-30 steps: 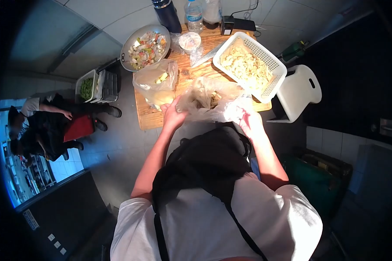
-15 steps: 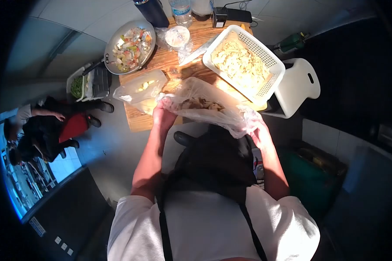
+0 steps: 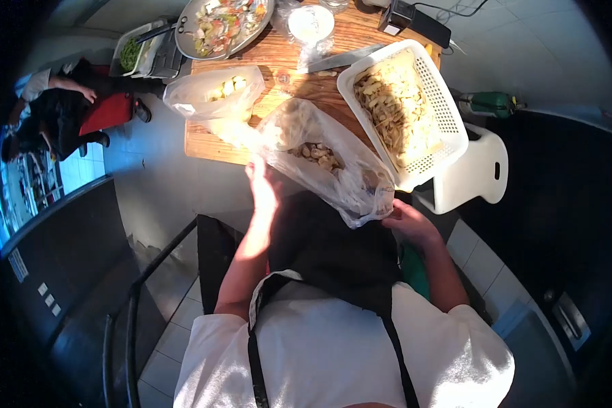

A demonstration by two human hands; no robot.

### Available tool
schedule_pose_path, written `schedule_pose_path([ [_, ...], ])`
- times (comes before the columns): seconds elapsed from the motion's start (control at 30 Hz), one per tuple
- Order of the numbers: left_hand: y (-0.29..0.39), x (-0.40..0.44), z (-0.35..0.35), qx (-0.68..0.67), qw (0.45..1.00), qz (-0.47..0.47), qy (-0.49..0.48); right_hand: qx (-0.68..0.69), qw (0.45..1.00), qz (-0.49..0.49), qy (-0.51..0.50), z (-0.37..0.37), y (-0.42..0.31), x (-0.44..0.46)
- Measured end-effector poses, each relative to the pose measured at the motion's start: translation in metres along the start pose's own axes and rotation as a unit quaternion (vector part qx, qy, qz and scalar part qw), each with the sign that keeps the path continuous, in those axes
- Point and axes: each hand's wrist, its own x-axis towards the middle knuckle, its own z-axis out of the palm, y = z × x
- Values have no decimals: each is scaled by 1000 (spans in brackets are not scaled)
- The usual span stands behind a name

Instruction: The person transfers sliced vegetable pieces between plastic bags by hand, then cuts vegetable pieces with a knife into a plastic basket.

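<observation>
A clear plastic bag (image 3: 360, 183) with pale brown, chunky pieces (image 3: 319, 156) in it lies slantwise over the table's front edge, its right end hanging past the edge. My left hand (image 3: 264, 189) is just below the bag's left end, fingers stretched out and holding nothing. At the bag's lower right corner, the fingers of my right hand (image 3: 411, 221) close on the plastic rim. Left of this bag lies a second clear bag (image 3: 183, 95) with a few yellowish pieces (image 3: 230, 87) inside.
A white perforated basket (image 3: 452, 129) of thin, pale slices stands at the table's right, beside a knife (image 3: 343, 58). At the back are a pan (image 3: 262, 30) of mixed chopped food and a plastic-wrapped tub (image 3: 311, 24). A white stool (image 3: 469, 177) stands right; a seated person (image 3: 54, 109) is far left.
My left hand has let go of the bag and moved down off it. The bag has settled lower with its right end tilted toward me. My view has shifted and turned.
</observation>
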Motion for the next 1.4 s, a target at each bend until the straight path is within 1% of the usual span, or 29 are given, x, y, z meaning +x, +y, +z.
schedule_pose_path([
  [0.03, -10, -16, 7, 51, 998, -2, -29, -55, 997, 39, 28, -19, -1, -9],
  [0.07, -19, -27, 19, 68, 997, -13, -41, -109, 989, 78, 57, -40, 0, -20],
  [0.1, -25, -40, 33, 85, 995, -24, -54, -110, 988, 41, 99, -70, 26, -12],
  [0.13, -35, -44, 38, 83, 991, -34, -100, -53, 991, 7, 122, -87, 27, -15],
  [0.2, -98, -17, 36, 29, 998, 7, -48, 118, 969, -37, 213, -101, 20, -19],
  [0.27, -101, -28, 29, 50, 978, 148, -140, 202, 955, -107, 190, -116, 14, -21],
  [0.33, -78, -88, 50, -116, 981, 93, -128, 201, 954, -144, 167, -111, 3, -16],
  [0.37, -103, -59, 40, -106, 974, 127, -152, 193, 956, -154, 155, -104, -5, -11],
  [0.4, -128, -33, 28, -94, 968, 159, -170, 215, 954, -184, 102, -111, 2, 5],
  [0.47, -140, -50, 32, -135, 939, 234, -212, 255, 950, -174, 48, -117, 4, 37],
  [0.5, -138, -60, 37, -151, 920, 273, -237, 229, 953, -191, 58, -111, -6, 38],
  [0.57, -156, -47, 35, -161, 922, 246, -252, 183, 953, -228, 82, -93, -28, 29],
  [0.67, -162, -54, 41, -155, 924, 222, -271, 89, 965, -247, -12, -142, -16, 82],
  [0.7, -160, -59, 45, -150, 923, 220, -277, 100, 960, -262, -6, -143, -20, 83],
  [0.73, -170, -50, 48, -174, 921, 221, -269, 110, 954, -277, 0, -130, -30, 69],
  [0.8, -191, -34, 52, -222, 915, 224, -252, 150, 940, -283, 117, -95, -44, 38],
  [0.83, -190, -37, 51, -256, 914, 198, -245, 169, 947, -237, 132, -97, -50, 37],
  [0.9, -190, -44, 50, -321, 910, 134, -226, 118, 964, -206, 116, -109, -57, 32],
  [0.93, -186, -47, 53, -322, 907, 152, -224, 93, 972, -188, 110, -114, -59, 30],
  [1.07, -149, -60, 71, -327, 895, 224, -207, 56, 977, -188, 90, -129, -68, 35],
  [1.1, -142, -58, 75, -328, 891, 242, -200, 49, 977, -203, 52, -134, -68, 38],
  [1.17, -141, -35, 82, -273, 916, 281, -86, -48, 970, -185, 149, -125, -84, 14],
  [1.2, -132, -25, 84, -251, 925, 281, -56, -98, 960, -177, 194, -123, -93, 6],
  [1.23, -123, -17, 86, -228, 933, 278, -25, -230, 899, -226, 297, -146, -89, 25],
  [1.27, -111, -13, 83, -212, 943, 255, -22, -353, 807, -268, 390, -173, -83, 46],
  [1.3, -101, -9, 78, -194, 954, 229, -18, -296, 839, -284, 359, -176, -89, 44],
  [1.33, -91, -4, 72, -162, 959, 231, -18, -236, 866, -295, 327, -175, -97, 39],
  [1.37, -79, 2, 66, -128, 964, 232, -19, -244, 823, -354, 372, -154, -107, 26],
  [1.4, -66, 7, 60, -95, 968, 232, -21, -341, 765, -360, 410, -132, -128, 10],
])
